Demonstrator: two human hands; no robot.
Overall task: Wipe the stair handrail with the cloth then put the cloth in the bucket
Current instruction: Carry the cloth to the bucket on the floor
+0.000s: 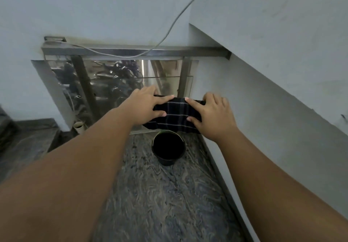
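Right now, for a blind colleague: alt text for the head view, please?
Left hand and right hand hold a dark checked cloth stretched between them; a black bucket stands below on the marbled floor, a steel handrail behind.

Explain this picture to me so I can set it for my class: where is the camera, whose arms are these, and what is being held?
There is no machine here. The one picture comes from a camera worn on a person's head, looking forward and down, so the two bare arms are that person's own. The left hand and right hand each grip one end of a dark checked cloth, stretched between them. In the picture it sits just above a dark bucket, which stands on the patterned stone floor. Behind are a steel handrail with a glass panel below it, and a grey cable hanging down the wall.
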